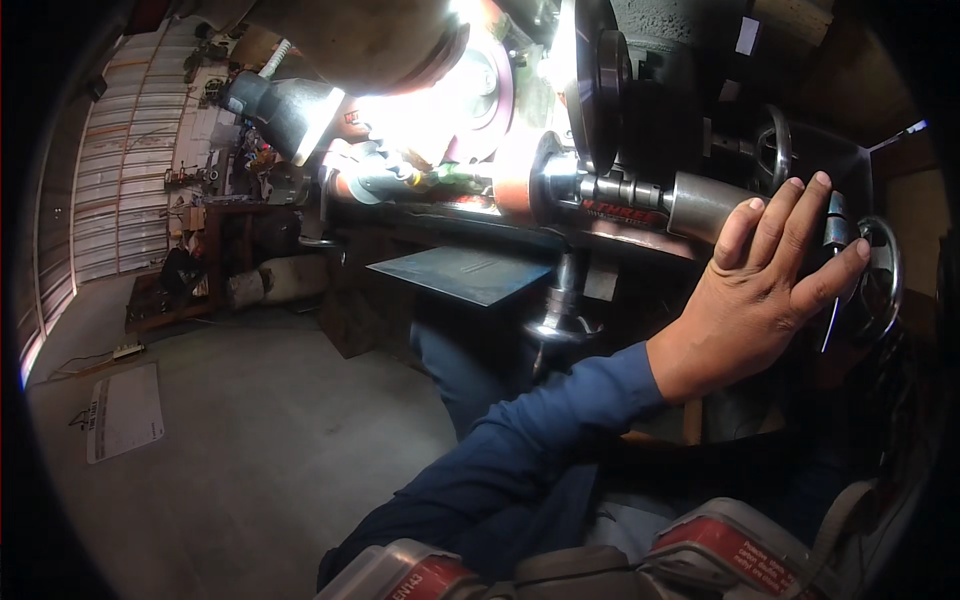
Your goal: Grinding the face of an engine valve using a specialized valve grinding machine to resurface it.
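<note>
My left hand, at the end of a blue sleeve, reaches across to the right side of the machine. Its back faces up, the fingers are stretched and spread, and it rests at the end of a grey metal cylinder. Beside the thumb stands a small metal lever, and a chrome handwheel is just beyond. From the cylinder a stepped metal spindle runs left to a round, orange-lit drum-like part. My right hand does not show.
A bright work lamp lights the wheel-shaped part behind. A flat metal plate juts out at the front, with another handwheel below. A second handwheel sits farther back. A white board lies on the floor at left.
</note>
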